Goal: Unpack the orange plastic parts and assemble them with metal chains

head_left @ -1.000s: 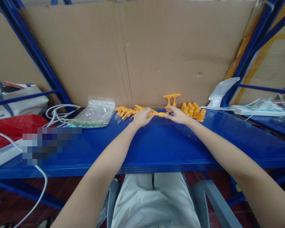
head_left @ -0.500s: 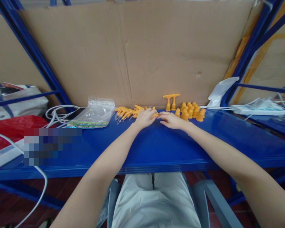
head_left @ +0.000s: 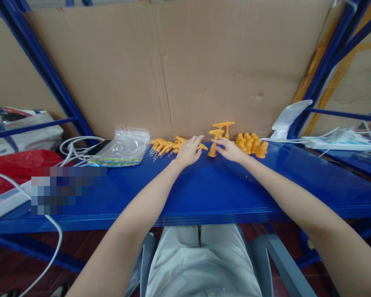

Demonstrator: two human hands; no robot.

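Note:
An orange T-shaped piece (head_left: 214, 143) stands upright on the blue shelf (head_left: 204, 189), between my two hands. My right hand (head_left: 230, 150) reaches it from the right and pinches its stem with the fingertips. My left hand (head_left: 189, 151) lies just left of it with fingers stretched out, their tips over the end of a row of flat orange pieces (head_left: 166, 145). A cluster of small orange caps (head_left: 251, 145) sits right of my right hand. Another upright T-shaped piece (head_left: 226, 126) stands behind, against the cardboard.
A clear plastic bag (head_left: 123, 146) and white cables (head_left: 74, 147) lie at the left, with a red bag (head_left: 18, 167) beyond. Small metal rings (head_left: 153, 154) lie by the flat pieces. A white power strip (head_left: 336, 143) and white pouch (head_left: 289, 117) are at the right. Cardboard (head_left: 185, 70) backs the shelf.
Both hands were joined over an orange piece lying flat. Now they have parted slightly and the piece stands upright between them; the left fingers have spread out.

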